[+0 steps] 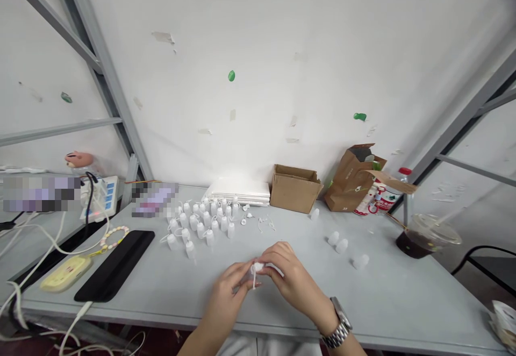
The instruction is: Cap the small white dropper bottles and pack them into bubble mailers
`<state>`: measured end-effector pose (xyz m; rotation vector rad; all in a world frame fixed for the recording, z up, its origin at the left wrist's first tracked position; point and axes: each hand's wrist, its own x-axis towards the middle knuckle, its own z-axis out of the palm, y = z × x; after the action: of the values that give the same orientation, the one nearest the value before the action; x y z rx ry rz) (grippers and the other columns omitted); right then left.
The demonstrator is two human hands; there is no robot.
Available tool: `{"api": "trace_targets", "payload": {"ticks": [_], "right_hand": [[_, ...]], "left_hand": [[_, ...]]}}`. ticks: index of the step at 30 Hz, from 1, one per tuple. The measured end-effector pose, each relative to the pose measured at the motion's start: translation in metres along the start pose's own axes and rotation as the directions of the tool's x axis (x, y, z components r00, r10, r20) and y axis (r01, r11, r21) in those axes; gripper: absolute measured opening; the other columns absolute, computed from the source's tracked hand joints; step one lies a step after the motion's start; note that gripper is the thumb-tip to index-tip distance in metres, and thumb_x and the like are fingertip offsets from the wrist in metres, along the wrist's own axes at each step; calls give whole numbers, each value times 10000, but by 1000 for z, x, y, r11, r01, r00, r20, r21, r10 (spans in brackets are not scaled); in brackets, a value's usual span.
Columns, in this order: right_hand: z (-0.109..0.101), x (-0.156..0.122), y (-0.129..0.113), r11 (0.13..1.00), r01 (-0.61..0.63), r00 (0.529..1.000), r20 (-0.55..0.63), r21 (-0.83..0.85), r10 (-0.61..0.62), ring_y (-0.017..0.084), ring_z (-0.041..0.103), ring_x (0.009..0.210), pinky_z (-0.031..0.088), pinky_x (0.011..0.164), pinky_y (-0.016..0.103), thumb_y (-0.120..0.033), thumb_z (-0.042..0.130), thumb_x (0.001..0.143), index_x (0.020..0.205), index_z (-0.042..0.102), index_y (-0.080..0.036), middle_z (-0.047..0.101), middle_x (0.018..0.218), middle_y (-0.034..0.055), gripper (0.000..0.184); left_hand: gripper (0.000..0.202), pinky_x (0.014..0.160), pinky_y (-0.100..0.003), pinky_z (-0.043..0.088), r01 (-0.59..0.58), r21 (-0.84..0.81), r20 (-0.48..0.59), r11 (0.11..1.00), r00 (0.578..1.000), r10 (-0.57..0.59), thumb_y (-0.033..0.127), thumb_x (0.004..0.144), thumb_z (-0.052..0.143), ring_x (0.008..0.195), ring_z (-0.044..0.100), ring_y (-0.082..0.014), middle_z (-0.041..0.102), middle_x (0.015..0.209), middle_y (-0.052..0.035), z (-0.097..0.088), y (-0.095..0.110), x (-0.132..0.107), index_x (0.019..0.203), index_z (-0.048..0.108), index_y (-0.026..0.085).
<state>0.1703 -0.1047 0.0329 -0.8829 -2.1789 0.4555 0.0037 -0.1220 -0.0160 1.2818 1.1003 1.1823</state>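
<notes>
Both left hand and right hand are closed on a white plastic piece; many tethered bottles are grouped beyond on the bench.

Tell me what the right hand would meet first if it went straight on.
The right hand would probably meet the small white plastic piece it pinches, then the left hand; depth is unclear.

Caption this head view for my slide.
Left hand and right hand pinch a white tethered piece above a grey table, near white bottles.
</notes>
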Motion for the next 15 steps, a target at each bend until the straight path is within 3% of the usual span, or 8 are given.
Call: {"api": "trace_targets", "payload": {"ticks": [6, 10, 15], "right_hand": [[-9, 0, -8, 952, 189, 980, 102, -240, -169, 163, 464, 732, 401, 728, 330, -85, 364, 904, 962, 559, -181, 589, 803, 46, 225], [-11, -2, -12, 928, 211, 974, 141, -306, -174, 174, 446, 730, 405, 696, 324, -84, 341, 908, 1010, 548, -171, 559, 780, 52, 247], [-13, -4, -17, 907, 239, 965, 185, -346, -184, 180, 429, 734, 395, 687, 320, -74, 348, 906, 977, 556, -154, 540, 773, 58, 234]], "left_hand": [[307, 785, -329, 532, -75, 63, 127, 995, 990, 67, 275, 774, 585, 900, 601, -236, 661, 953, -59, -9, 13, -1, 1069, 666, 306], [301, 771, -296, 517, -186, 216, 47, 959, 983, 180, 253, 761, 606, 867, 600, -222, 662, 914, -48, -11, 15, 0, 1042, 675, 332], [284, 734, -290, 523, -258, 268, -15, 928, 962, 272, 235, 756, 613, 844, 597, -220, 656, 900, -55, -12, 14, -2, 1012, 689, 331]]}}
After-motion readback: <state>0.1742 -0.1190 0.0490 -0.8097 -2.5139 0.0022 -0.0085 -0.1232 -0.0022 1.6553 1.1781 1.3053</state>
